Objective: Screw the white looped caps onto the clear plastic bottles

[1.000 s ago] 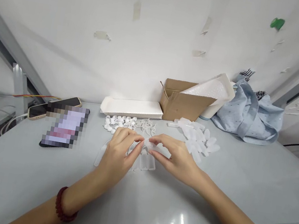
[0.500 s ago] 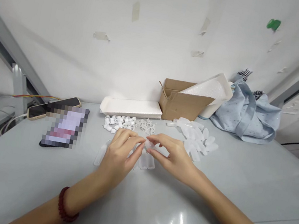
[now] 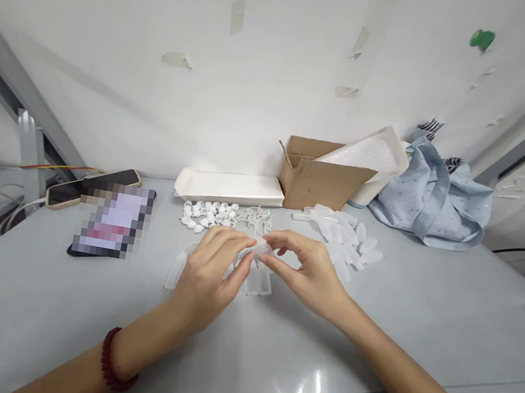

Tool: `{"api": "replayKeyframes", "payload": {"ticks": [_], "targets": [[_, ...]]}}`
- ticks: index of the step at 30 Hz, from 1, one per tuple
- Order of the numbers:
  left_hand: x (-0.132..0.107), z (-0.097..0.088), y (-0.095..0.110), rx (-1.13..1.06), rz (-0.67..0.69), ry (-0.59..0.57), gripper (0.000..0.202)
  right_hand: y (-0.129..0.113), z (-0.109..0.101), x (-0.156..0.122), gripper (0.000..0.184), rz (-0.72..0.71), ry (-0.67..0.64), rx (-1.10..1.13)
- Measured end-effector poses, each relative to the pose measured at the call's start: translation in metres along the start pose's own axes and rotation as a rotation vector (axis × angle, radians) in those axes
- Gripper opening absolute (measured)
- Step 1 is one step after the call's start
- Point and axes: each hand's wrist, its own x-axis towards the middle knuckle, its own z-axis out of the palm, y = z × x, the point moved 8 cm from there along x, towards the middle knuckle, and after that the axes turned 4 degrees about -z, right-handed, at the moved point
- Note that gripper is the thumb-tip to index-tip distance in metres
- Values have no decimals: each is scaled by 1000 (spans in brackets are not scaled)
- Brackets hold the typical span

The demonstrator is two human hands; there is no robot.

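We see both hands meet over the middle of the bench (image 3: 423, 320), a little nearer its far edge than its near one. The left hand (image 3: 208, 272), a red bead bracelet (image 3: 117, 361) on its wrist, is curled with thumb and forefinger closed on a small clear piece (image 3: 261, 247). The right hand (image 3: 312, 273) pinches the same piece from the other side, its other fingers loosely bent. Held by the fingertips just above the bench, the piece seems kept where both hands can work it finely; we cannot make out its exact shape.

Below the hands lie a few clear caps (image 3: 258, 282), close by, as if set down within easy reach. Toward the far edge, a heap of small white parts (image 3: 206, 214) sits left of a heap of clear pieces (image 3: 350, 242); we judge them sorted by kind. Behind these, along the far edge, stand a white tray (image 3: 231, 187) and a cardboard box (image 3: 316, 182), with a blue cloth (image 3: 438, 204) at the far right corner. Phones (image 3: 102, 185) lie toward the far left corner.
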Motion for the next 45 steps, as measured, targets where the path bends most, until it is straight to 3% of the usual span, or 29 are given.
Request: {"api": "replayKeyframes", "payload": {"ticks": [14,23,33,45], "targets": [[-1,2,4,-30,28,-25,20,6,-3,1,16,85,24,104],[-1,0,4,-6,4,-5,26,15,-2,-2,16,252,51,253],[-8,14,11,49,124,-187,51,15,0,-3,22,302,68,407],[-6,12,9,35,111,-131,47,20,1,-3,25,320,69,385]]}}
